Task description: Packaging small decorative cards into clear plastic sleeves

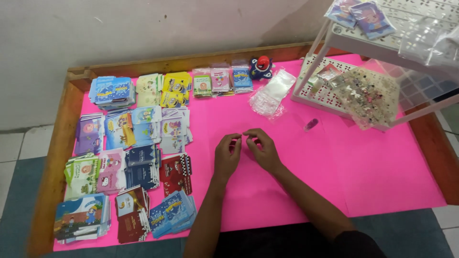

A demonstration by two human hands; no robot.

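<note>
Pink sheet: covers the desk inside a raised wooden rim; both hands work over its bare middle
Left hand: fingers curled inward, tips pinched toward the other hand; whether it grips anything is too small to tell
Right hand: likewise curled, fingertips almost touching the left's; cannot tell what, if anything, sits between them
Nearest loose thing: small purple item, up and to the right of the right hand, apart from it; the right hand is nearer
Clear bags: heap beyond the hands, near the far rim
Card packs: colourful stacks in rows, well left of the left hand
White rack: at the far right corner; beaded pieces on its lower tray
Room: pale wall behind, tiled floor
</note>
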